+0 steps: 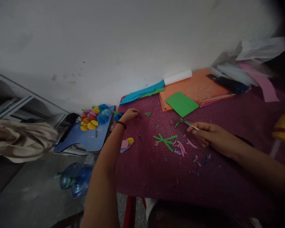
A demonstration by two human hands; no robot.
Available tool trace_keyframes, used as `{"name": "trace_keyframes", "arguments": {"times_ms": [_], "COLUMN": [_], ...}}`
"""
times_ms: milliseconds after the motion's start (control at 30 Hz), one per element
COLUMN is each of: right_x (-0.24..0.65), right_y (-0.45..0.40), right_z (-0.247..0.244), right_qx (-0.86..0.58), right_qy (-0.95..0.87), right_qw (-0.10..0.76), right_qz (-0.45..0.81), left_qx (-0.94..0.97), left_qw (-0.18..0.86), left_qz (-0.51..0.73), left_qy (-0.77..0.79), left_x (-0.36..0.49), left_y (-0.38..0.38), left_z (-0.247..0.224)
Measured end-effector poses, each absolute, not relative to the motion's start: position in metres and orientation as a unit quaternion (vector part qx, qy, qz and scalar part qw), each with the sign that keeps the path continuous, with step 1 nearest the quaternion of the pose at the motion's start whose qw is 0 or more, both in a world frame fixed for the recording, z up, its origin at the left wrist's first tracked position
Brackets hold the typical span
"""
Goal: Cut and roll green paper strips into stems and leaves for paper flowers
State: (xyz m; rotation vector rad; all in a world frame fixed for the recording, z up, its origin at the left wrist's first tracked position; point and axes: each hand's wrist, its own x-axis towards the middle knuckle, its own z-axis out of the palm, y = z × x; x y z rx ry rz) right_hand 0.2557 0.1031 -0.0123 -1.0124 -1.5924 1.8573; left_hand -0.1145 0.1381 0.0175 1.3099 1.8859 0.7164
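Note:
My right hand (205, 132) grips a pair of scissors (189, 123), with the blades pointing left over a small green paper scrap (179, 123). My left hand (131, 115) is above the left part of the table, its fingers drawn together; a hint of green shows at the fingertips, too small to name. Just right of it lies a little pile of green cut pieces (148, 114). A blue paper ornament (118, 116) sits by the left wrist. Between the hands are green paper strips (165, 142) and pink scraps (181, 148). A green sheet (181, 104) lies beyond the scissors.
Orange sheets (199, 87), a white roll (178, 77) and blue strips (142, 92) line the wall side. Pink and yellow cut shapes (125, 144) lie near the left edge. Colourful paper ornaments (92, 124) rest on a blue board (87, 141); water bottles (77, 180) stand below.

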Motion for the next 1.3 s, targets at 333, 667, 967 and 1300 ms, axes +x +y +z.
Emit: {"name": "trace_keyframes", "arguments": {"times_ms": [333,667,967,1300], "right_x": [0.265,0.265,0.260,0.247], "right_y": [0.101,0.095,0.097,0.077], "right_z": [0.001,0.002,-0.011,-0.001], "right_qx": [-0.421,-0.474,-0.415,-0.369], "right_qy": [-0.582,-0.622,-0.677,-0.685], "right_qw": [0.206,0.185,0.226,0.283], "right_qz": [0.665,0.595,0.564,0.561], "left_qx": [0.565,0.766,0.430,0.265], "left_qw": [0.243,0.225,0.385,0.572], "left_qz": [0.350,0.079,0.486,0.569], "left_qy": [0.707,0.597,0.656,0.528], "left_x": [-0.115,-0.069,-0.042,0.031], "left_y": [0.116,0.008,0.009,-0.013], "left_z": [0.084,0.026,0.024,0.040]}}
